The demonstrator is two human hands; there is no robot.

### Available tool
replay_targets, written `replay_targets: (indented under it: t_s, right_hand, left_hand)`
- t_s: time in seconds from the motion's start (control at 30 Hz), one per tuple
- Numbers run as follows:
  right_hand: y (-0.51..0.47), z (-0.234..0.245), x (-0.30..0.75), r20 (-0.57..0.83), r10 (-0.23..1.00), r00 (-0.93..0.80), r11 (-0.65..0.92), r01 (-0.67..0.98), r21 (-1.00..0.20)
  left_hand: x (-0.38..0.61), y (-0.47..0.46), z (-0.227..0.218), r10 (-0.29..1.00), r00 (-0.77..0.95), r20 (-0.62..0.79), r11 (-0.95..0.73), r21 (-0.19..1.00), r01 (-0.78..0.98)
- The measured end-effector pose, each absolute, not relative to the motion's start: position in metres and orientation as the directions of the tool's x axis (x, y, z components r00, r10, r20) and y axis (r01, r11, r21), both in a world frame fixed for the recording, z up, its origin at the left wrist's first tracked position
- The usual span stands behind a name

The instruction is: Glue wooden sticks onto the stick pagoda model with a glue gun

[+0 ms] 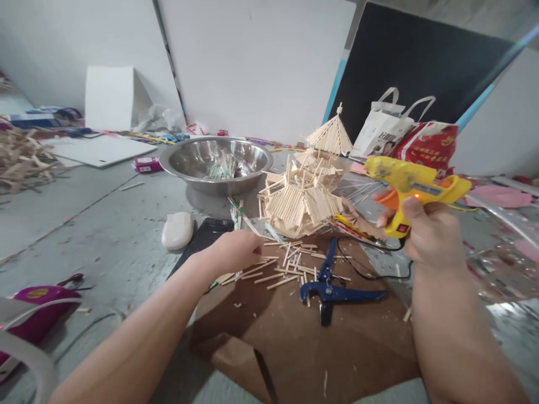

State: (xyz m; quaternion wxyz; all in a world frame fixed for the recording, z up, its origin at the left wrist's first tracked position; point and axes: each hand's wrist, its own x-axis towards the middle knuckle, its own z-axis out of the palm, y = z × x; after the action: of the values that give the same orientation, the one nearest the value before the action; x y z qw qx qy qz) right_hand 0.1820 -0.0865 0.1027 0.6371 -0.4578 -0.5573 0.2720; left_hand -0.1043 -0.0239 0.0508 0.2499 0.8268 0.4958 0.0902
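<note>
In the right half of the frame, the person's right hand (432, 233) is wrapped around the handle of a yellow glue gun (408, 179), the thumb across its side near a small glowing orange light and the nozzle end pointing toward the left. The gun is raised above a black cord (366, 276) that curves over the work area. At the centre, the left hand (238, 251) reaches in from the lower left, knuckles up and fingers curled down at the edge of scattered wooden sticks (282, 282); its fingertips are hidden, so whether they pinch a stick cannot be told. Just beyond, right of centre, stands a tiered stick model (290, 205) with a pointed roof, well apart from the glue gun's nozzle. Blue cutters (332, 292) lie on a brown sheet (337, 359) below the model, touching some of the sticks. Left of the model, a metal bowl (181, 170) holds a clear-wrapped bundle (223, 166). A rounded white object (177, 233) rests beside a dark flat object (200, 244) near the left forearm, and a white bag (373, 130) and a red bag (432, 146) stand at the upper right.
</note>
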Motion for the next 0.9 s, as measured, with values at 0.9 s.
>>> replay_targets:
  t_s: [0.9]
  right_hand:
    - [-0.086, 0.095, 0.188, 0.580, 0.797, 0.168, 0.550, 0.196, -0.812]
  left_hand:
    - [-0.109, -0.016, 0.047, 0.885, 0.408, -0.224, -0.439, -0.105, 0.892]
